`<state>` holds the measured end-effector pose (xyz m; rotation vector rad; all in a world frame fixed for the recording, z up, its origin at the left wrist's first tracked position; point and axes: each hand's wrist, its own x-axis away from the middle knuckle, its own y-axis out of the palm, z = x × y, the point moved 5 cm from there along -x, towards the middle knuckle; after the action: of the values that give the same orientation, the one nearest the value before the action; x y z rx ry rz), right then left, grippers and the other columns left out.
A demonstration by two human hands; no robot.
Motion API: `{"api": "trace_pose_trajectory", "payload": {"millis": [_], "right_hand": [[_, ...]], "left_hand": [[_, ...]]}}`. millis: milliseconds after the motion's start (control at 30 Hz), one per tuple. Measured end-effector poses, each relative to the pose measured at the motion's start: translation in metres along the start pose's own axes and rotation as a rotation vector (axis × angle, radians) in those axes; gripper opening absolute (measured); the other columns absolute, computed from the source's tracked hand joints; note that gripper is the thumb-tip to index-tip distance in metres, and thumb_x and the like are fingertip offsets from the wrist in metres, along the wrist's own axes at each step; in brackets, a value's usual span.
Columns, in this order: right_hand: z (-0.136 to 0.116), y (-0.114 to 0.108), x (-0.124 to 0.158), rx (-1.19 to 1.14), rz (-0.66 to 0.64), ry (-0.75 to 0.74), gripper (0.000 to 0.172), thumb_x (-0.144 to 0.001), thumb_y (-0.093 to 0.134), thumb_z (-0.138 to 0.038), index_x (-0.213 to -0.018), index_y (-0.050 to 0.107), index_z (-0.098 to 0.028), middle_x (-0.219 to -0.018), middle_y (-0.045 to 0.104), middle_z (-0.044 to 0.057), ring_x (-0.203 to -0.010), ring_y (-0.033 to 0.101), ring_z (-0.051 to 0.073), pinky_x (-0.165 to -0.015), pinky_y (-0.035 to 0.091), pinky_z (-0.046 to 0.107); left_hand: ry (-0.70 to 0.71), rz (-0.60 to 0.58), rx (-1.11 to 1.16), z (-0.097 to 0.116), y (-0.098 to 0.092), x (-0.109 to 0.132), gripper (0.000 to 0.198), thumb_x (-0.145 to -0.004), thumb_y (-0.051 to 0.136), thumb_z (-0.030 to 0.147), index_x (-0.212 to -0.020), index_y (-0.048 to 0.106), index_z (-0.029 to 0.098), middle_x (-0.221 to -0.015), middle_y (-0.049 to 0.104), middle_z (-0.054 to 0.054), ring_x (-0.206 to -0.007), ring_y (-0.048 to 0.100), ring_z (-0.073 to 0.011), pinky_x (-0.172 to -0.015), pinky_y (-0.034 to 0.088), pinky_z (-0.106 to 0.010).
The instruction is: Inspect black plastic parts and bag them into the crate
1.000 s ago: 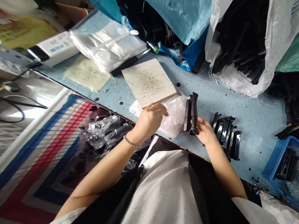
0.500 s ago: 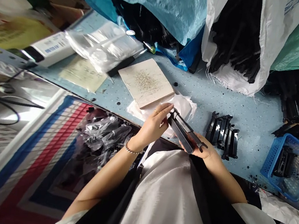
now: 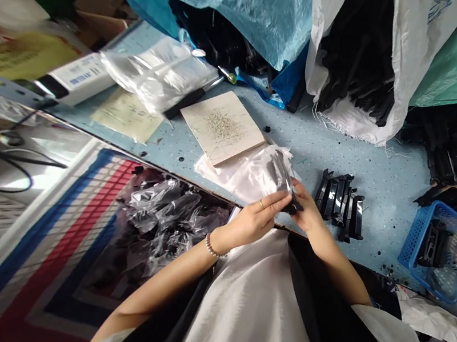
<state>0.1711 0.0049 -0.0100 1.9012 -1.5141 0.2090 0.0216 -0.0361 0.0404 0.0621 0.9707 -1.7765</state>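
Left hand (image 3: 257, 220) and right hand (image 3: 307, 209) grip a seemingly half-bagged part (image 3: 293, 207) by the worktop's (image 3: 387, 210) front edge; wrapped pieces (image 3: 163, 201) below, bare parts (image 3: 340, 198) rightward.

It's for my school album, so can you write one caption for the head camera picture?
Left hand and right hand hold a black part near more black pieces on a blue table.

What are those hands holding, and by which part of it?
A black piece, gripped toward its end nearer the wearer by the left hand and right hand.
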Motion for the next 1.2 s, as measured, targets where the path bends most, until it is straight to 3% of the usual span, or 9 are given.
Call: {"api": "trace_pose_trajectory", "payload": {"millis": [167,267,400,533,667,767,867,1000,1200], "right_hand": [[-0.004,0.002,-0.002,0.308,0.130,-0.281,0.044,-0.072,0.080,-0.037,-0.103,0.052,-0.024,-0.085,0.063,-0.003,-0.078,0.060,0.015,-0.072,0.049,0.027],[-0.001,0.006,-0.001,0.505,-0.014,-0.303,0.037,-0.081,0.074,-0.040,-0.106,0.050,-0.024,-0.088,0.062,-0.002,-0.080,0.061,0.015,-0.075,0.052,0.029],[-0.015,-0.016,-0.007,0.720,0.149,-0.372,0.041,-0.091,0.062,-0.048,-0.120,0.048,-0.022,-0.111,0.061,0.008,-0.082,0.064,0.018,-0.077,0.057,0.037],[-0.035,-0.027,-0.018,1.199,0.378,-0.518,0.056,-0.083,0.075,-0.029,-0.132,0.051,-0.017,-0.138,0.046,0.020,-0.121,0.058,0.033,-0.105,0.049,0.050],[-0.035,-0.020,-0.030,1.356,0.300,-0.476,0.004,-0.089,0.061,-0.017,-0.091,0.061,-0.021,-0.116,0.059,0.013,-0.117,0.058,0.030,-0.104,0.047,0.044],[-0.032,-0.019,-0.033,1.129,0.225,-0.415,0.008,-0.094,0.054,-0.024,-0.086,0.054,-0.024,-0.093,0.065,0.005,-0.092,0.063,0.022,-0.088,0.050,0.036],[-0.025,-0.020,-0.036,0.811,0.150,-0.333,0.015,-0.091,0.058,-0.035,-0.087,0.049,-0.025,-0.075,0.061,-0.003,-0.069,0.060,0.016,-0.070,0.046,0.029],[-0.024,-0.019,-0.037,0.682,0.236,-0.372,0.034,-0.077,0.074,-0.044,-0.085,0.047,-0.025,-0.068,0.048,-0.008,-0.061,0.049,0.012,-0.063,0.039,0.026],[-0.023,0.010,-0.041,0.641,0.294,-0.467,0.043,-0.076,0.077,-0.051,-0.085,0.045,-0.025,-0.073,0.046,-0.007,-0.064,0.045,0.011,-0.063,0.038,0.025]], "left_hand": [[-0.015,-0.109,0.094,0.011,0.006,0.007,0.067,-0.099,0.055,0.015,-0.161,0.031,0.025,-0.149,0.054,-0.019,-0.137,0.058,-0.0275,-0.107,0.059,-0.042],[-0.032,-0.006,0.020,0.007,-0.002,0.005,0.050,-0.100,0.057,0.018,-0.149,0.049,0.024,-0.134,0.065,-0.014,-0.125,0.067,-0.0231,-0.107,0.059,-0.039],[-0.152,0.121,-0.001,0.015,-0.040,0.006,0.038,-0.098,0.064,0.021,-0.135,0.063,0.026,-0.120,0.072,-0.008,-0.109,0.073,-0.0184,-0.100,0.061,-0.031],[-0.280,0.008,-0.078,0.029,-0.091,0.039,0.039,-0.096,0.065,0.030,-0.135,0.066,0.034,-0.124,0.074,-0.004,-0.110,0.073,-0.0222,-0.103,0.059,-0.033],[-0.727,-0.306,-0.160,-0.021,-0.110,0.122,0.036,-0.090,0.063,0.043,-0.121,0.074,0.031,-0.119,0.077,-0.005,-0.106,0.075,-0.0306,-0.096,0.060,-0.040],[-1.181,-0.647,-0.212,-0.080,-0.093,0.195,0.029,-0.080,0.061,0.033,-0.101,0.078,0.022,-0.079,0.079,-0.006,-0.077,0.076,-0.0283,-0.076,0.058,-0.035],[-1.345,-0.749,-0.272,-0.115,-0.073,0.229,0.011,-0.066,0.064,0.025,-0.072,0.071,0.019,-0.047,0.061,-0.002,-0.057,0.069,-0.0262,-0.061,0.050,-0.030],[-1.312,-0.675,-0.342,-0.115,-0.057,0.201,0.017,-0.075,0.063,0.031,-0.064,0.063,0.019,-0.050,0.058,-0.004,-0.063,0.067,-0.0260,-0.063,0.046,-0.030],[-0.687,-0.002,-0.080,-0.048,-0.015,0.031,0.041,-0.081,0.069,0.058,-0.092,0.067,0.019,-0.097,0.069,-0.009,-0.072,0.062,-0.0180,-0.072,0.051,-0.031]]}}
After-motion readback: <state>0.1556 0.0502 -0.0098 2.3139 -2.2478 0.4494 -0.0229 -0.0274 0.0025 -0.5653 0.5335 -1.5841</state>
